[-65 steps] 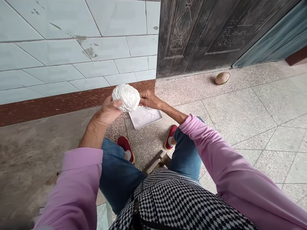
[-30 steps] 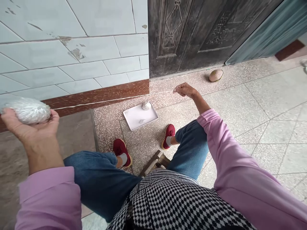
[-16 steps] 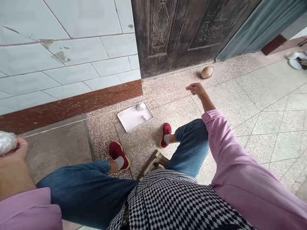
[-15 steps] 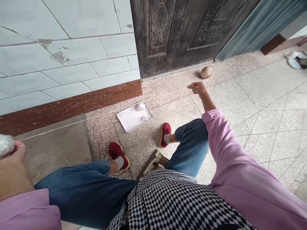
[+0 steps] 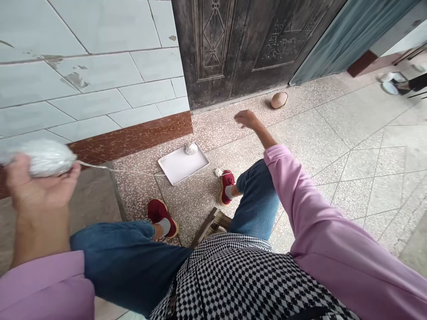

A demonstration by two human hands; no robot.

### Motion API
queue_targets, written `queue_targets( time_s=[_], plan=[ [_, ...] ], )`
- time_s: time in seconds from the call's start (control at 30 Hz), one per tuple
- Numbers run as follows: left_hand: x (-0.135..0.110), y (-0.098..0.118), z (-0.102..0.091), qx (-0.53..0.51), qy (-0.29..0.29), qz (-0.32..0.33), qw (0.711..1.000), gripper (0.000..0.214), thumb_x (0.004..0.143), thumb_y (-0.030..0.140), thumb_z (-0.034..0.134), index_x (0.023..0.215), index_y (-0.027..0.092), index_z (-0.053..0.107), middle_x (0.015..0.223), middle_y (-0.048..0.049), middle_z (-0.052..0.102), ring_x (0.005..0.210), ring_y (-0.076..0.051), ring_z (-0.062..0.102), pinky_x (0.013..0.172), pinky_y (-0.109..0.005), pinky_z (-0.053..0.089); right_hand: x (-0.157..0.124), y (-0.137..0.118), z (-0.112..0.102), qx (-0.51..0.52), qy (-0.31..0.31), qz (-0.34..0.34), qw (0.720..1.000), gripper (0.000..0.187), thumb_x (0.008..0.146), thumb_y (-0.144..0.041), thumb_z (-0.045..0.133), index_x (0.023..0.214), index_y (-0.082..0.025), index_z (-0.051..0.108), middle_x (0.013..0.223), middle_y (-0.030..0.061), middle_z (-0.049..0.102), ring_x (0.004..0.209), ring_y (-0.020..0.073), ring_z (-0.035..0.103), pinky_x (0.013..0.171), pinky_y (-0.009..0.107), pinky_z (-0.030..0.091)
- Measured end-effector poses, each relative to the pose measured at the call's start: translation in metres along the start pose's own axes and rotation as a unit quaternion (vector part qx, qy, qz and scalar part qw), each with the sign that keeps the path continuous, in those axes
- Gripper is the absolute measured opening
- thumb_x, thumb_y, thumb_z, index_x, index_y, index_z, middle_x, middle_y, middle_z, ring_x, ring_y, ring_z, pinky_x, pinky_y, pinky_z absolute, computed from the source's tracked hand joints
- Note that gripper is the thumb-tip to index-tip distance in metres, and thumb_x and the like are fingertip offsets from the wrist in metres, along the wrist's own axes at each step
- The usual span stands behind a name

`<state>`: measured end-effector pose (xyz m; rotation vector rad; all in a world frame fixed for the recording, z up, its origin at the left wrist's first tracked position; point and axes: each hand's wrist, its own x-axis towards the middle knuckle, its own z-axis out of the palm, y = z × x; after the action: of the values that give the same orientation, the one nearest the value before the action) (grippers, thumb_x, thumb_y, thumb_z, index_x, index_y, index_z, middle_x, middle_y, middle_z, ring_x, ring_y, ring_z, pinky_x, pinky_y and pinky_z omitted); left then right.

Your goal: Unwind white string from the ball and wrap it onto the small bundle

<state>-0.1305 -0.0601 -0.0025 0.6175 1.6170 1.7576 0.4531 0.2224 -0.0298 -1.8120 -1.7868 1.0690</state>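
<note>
On the left, my left hand [image 5: 43, 189] is closed around a large white ball of string [image 5: 50, 158], its fingers curled up from below. A thin white strand [image 5: 133, 172] runs from the ball, sags down over the floor and past the tray's front edge toward my right shoe. My right hand [image 5: 247, 119] hangs in the air over the floor, fingers loosely apart, with no string visible in it. Below and left of it, a white tray [image 5: 182, 166] holds one round white ball [image 5: 191, 148]. A smaller white ball [image 5: 218, 172] sits on the floor beside my red shoe [image 5: 227, 180].
A tan rounded object [image 5: 279, 100] lies on the floor by the dark carved door [image 5: 230, 58]. A white tiled wall [image 5: 100, 71] stands ahead on the left. Beneath me is part of a wooden stool [image 5: 213, 224]. A person's foot [image 5: 403, 85] shows far right.
My left hand has come right and up, bringing the ball into view. My right hand has moved left and opened; the taut strand now sags. The smaller ball has gone from tray to floor.
</note>
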Motion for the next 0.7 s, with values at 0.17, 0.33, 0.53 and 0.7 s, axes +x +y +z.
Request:
queue_targets(
  time_s=[0.17,0.33,0.53,0.7],
  plan=[
    [-0.020,-0.009,0.107,-0.130,-0.067,-0.027,0.989,0.078,0.047,0.051,0.109,0.105,0.030,0.062,0.147,-0.0084,0.087,0.175,-0.044,0.058,0.145,-0.067,0.057,-0.012,-0.105,0.096,0.128,-0.218,-0.186,0.949,0.017,0.132,-0.021,0.078,0.124,-0.010,0.087,0.132,0.0142,0.090,0.120,0.0214,0.080,0.104,0.038,0.081],
    [-0.035,-0.019,0.166,-0.192,-0.161,-0.004,0.968,0.079,0.057,0.056,0.118,0.110,0.027,0.067,0.132,-0.0134,0.085,0.149,-0.037,0.068,0.098,-0.039,0.069,-0.060,-0.171,0.184,0.236,-0.352,-0.154,0.893,0.019,0.129,-0.023,0.075,0.116,-0.015,0.087,0.128,0.0110,0.094,0.121,0.0243,0.086,0.087,0.030,0.072],
    [-0.006,-0.019,0.141,-0.179,-0.079,-0.011,0.981,0.083,0.049,0.058,0.114,0.111,0.030,0.067,0.152,-0.0098,0.085,0.156,-0.038,0.067,0.098,-0.041,0.071,-0.087,-0.181,0.202,0.163,-0.352,-0.196,0.901,0.037,0.125,-0.019,0.062,0.090,-0.024,0.073,0.078,-0.0016,0.063,0.074,0.0207,0.058,0.072,0.034,0.050],
    [0.025,-0.001,0.037,-0.113,0.040,0.039,0.992,0.087,0.056,0.078,0.102,0.117,0.036,0.059,0.158,-0.0005,0.082,0.186,-0.029,0.052,0.148,-0.050,0.058,-0.065,-0.149,0.157,-0.021,-0.276,-0.274,0.921,0.038,0.120,-0.008,0.065,0.085,-0.023,0.061,0.089,0.0022,0.069,0.093,0.0210,0.059,0.092,0.035,0.049]
  ],
)
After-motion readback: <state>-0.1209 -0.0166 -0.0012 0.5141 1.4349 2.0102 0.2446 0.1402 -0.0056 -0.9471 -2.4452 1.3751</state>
